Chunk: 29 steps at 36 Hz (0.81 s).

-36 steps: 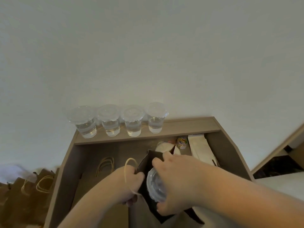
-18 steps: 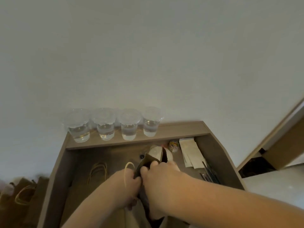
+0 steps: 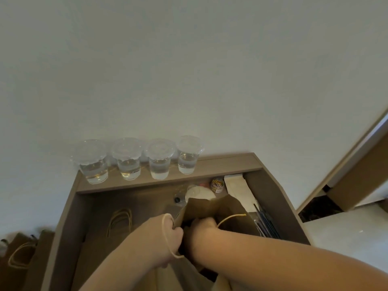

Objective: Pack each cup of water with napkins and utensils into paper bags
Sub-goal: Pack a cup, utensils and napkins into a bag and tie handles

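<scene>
No writing can be read anywhere — the small tub's colourful markings are too blurred.

Four clear lidded plastic cups of water stand beyond the left hand and its grip, one open brown paper bag is in it, one flat brown handled bag lies just left, at least two more brown bags farther left, one small jar of coloured clips and one white napkin stack beyond to the right
</scene>
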{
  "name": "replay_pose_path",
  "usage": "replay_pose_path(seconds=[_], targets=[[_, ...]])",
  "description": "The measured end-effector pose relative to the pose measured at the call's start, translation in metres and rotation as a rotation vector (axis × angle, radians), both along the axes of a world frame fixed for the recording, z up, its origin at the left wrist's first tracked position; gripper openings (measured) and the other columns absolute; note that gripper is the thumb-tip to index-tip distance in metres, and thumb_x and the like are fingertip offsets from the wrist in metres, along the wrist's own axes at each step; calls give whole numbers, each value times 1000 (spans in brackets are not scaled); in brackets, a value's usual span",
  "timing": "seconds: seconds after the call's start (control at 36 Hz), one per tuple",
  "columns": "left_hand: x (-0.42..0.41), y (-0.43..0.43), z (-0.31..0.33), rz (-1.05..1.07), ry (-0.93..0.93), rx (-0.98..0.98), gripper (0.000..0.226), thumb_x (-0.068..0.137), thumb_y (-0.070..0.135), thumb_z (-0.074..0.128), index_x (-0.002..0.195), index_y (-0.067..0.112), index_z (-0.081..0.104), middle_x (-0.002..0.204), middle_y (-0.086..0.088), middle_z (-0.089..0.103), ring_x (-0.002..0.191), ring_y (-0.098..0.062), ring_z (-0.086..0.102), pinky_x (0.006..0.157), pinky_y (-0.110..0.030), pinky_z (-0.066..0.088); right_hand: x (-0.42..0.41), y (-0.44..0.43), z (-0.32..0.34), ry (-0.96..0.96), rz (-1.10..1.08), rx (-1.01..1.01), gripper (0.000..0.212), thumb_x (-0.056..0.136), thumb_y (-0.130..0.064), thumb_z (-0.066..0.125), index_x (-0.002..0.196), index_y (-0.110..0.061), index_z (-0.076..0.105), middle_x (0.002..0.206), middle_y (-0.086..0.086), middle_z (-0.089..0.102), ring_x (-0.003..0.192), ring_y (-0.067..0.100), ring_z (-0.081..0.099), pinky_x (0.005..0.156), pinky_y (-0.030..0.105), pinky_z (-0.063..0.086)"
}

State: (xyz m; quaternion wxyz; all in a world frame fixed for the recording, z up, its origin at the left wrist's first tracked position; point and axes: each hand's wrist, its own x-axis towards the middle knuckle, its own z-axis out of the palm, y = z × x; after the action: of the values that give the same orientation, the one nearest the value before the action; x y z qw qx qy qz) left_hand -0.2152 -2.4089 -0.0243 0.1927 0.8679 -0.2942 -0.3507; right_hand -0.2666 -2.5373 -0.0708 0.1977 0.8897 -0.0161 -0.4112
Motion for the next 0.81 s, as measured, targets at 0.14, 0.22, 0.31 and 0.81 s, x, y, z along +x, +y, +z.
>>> replay_pose_path(seconds=[0.14, 0.22, 0.31, 0.81], targets=[[8, -8, -9, -25, -91, -44, 24, 101, 36, 47, 91, 21, 62, 78, -3, 73, 67, -15, 74, 68, -32, 64, -13, 2, 64, -132, -72, 223, 41, 103, -29, 65, 140, -13, 62, 135, 12, 63, 125, 36, 61, 104, 52, 51], [14, -7, -14, 1, -77, -120, 16, 101, 42, 53, 99, 32, 66, 88, 4, 74, 78, -11, 74, 73, -29, 62, -35, -10, 121, -319, -160, 483, 29, 105, -31, 59, 122, -13, 73, 116, 7, 73, 106, 27, 70, 91, 38, 57], [21, -5, -23, -56, -130, -151, 9, 95, 46, 60, 99, 41, 65, 87, 13, 73, 82, -1, 71, 79, -21, 57, -62, -41, 176, -566, -314, 752, 28, 102, -41, 55, 100, -26, 78, 100, -6, 78, 92, 12, 73, 84, 39, 62], [-10, -29, -23, -4, -366, -511, 74, 97, 34, 66, 158, 50, 28, 75, 15, 65, 66, -8, 66, 57, -14, 51, -120, -218, -123, -613, -1217, 296, 43, 101, -23, 56, 144, -25, 53, 119, 5, 67, 109, 27, 67, 95, 45, 58]])
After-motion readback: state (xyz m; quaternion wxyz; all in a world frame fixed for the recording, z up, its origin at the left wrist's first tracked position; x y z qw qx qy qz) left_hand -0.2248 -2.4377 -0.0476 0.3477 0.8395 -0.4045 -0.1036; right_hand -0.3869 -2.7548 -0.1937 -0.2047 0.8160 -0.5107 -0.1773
